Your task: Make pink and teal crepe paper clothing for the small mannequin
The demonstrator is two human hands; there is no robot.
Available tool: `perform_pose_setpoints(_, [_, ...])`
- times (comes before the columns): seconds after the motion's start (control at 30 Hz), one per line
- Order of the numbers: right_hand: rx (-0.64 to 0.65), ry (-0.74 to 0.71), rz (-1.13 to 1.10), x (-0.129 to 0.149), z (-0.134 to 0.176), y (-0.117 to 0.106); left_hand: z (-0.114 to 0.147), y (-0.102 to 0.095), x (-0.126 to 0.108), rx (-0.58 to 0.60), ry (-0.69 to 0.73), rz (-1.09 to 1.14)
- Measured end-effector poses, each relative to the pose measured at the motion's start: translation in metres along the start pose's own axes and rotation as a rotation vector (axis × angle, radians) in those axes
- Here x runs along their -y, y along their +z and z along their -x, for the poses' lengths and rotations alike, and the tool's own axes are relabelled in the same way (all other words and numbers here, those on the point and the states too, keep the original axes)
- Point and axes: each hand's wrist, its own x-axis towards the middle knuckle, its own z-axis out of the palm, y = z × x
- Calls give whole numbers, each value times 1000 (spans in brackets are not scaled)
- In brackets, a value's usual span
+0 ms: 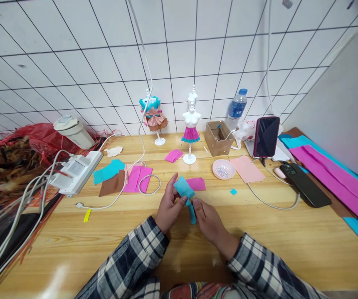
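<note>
My left hand (pixel 169 207) pinches a piece of blue crepe paper (pixel 184 187) between thumb and fingers, above the middle of the table. My right hand (pixel 210 220) is closed against the same paper at its narrow gathered part, where a tail hangs down between my hands. Beyond them lies a flat magenta paper piece (pixel 196 184). Farther back stands a small white dress-form mannequin (pixel 191 120) wearing a magenta skirt (pixel 191 134) with a blue hem. A second mannequin stand (pixel 159 141) carries a blue, pink and brown paper dress (pixel 154 116).
Left are cut paper sheets (pixel 112 171), a white cable (pixel 116 203) and a power strip (pixel 83 172). Right are a pink dish (pixel 224 169) of small beads, a cardboard box (pixel 218 139), a water bottle (pixel 238 106), a propped phone (pixel 266 137), a dark phone (pixel 306 187) and long paper strips (pixel 337 178).
</note>
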Motion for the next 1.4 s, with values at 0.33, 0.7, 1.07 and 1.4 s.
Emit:
perform_pose_setpoints(0.33, [-2,12,-50,-1,0,1,0,-2,3,-48,84,-167])
perform_pose_setpoints(0.7, [21,44,-120,-3,-1,0,0,-4,10,24,100,-129])
perform_pose_setpoints(1.07, [3,43,-115,-5,-2,2,1,-3,10,54,68,-86])
perform_pose_setpoints(1.4, [-5,32,-69,-3,-2,1,2,0,6,65,45,-63])
